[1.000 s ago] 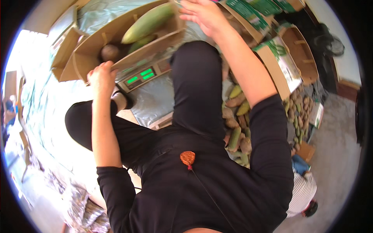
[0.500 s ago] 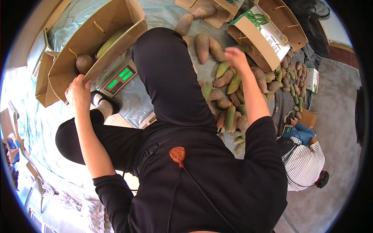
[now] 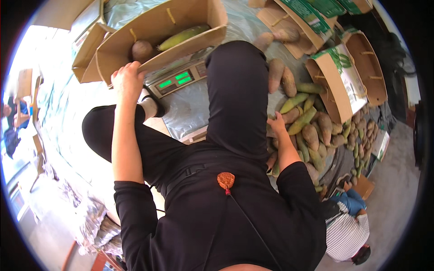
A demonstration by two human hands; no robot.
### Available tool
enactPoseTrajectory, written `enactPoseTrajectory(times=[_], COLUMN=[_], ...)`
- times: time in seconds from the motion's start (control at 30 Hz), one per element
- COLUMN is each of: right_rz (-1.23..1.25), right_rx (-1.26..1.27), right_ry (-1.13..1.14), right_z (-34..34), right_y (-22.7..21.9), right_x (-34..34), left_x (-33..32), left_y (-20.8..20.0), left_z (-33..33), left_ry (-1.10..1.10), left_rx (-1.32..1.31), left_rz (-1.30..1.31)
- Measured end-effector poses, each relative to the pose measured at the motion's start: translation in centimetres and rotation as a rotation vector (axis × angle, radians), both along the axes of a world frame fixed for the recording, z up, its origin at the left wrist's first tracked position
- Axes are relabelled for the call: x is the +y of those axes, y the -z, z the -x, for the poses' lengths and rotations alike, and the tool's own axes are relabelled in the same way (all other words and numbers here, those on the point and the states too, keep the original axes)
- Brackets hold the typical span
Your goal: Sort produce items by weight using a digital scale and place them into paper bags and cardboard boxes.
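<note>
My left hand (image 3: pixel 128 81) has its fingers hooked over the near rim of a long open cardboard box (image 3: pixel 181 56). Inside the box lie a long green radish (image 3: pixel 184 37) and a rounded brown one (image 3: pixel 142 51). The box rests on a digital scale (image 3: pixel 176 80) with a lit green display. Right of my knee, my right hand (image 3: pixel 276 123) is low at the edge of a pile of green and reddish-brown radishes (image 3: pixel 310 136), thumb and finger apart. Nothing shows between them, though the hand's underside is hidden.
More cardboard boxes with rope handles (image 3: pixel 332 83) stand beyond the pile at the right. Loose brown radishes (image 3: pixel 275 74) lie on plastic sheeting (image 3: pixel 190 113) past my knee. A person in a striped shirt (image 3: pixel 347 235) is at the lower right.
My right hand has come down and back toward me, closer to my thigh beside the pile. My left hand stays on the box rim. The whole view has shifted.
</note>
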State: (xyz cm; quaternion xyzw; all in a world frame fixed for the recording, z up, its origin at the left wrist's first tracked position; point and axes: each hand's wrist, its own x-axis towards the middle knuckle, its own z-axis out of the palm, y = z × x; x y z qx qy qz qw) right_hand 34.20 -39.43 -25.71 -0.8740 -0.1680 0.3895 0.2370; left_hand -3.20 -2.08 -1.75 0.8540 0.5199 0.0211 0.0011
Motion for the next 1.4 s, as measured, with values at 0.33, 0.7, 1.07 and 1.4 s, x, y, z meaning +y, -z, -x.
enactPoseTrajectory(times=[0.33,0.7,1.07,1.4], right_rz=[0.144,-0.211,-0.992,-1.333], right_rx=[0.168,0.174,-0.371,0.103], right_ry=[0.138,0.081,0.03,-0.165], right_z=[0.1,-0.5,-3.7,2.6], right_y=[1.9,-7.4,-31.8,-34.0], right_x=[0.5,3.6,16.7,30.5], left_x=[0.0,-0.1,0.0,-0.3], left_y=[0.0,-0.1,-0.2,-0.5], left_z=[-0.8,-0.5,-0.4,-0.3], left_ry=[0.02,0.011,0.023,-0.01], left_rx=[-0.084,-0.066,-0.086,-0.054], left_rz=[-0.002,-0.007,0.001,0.025])
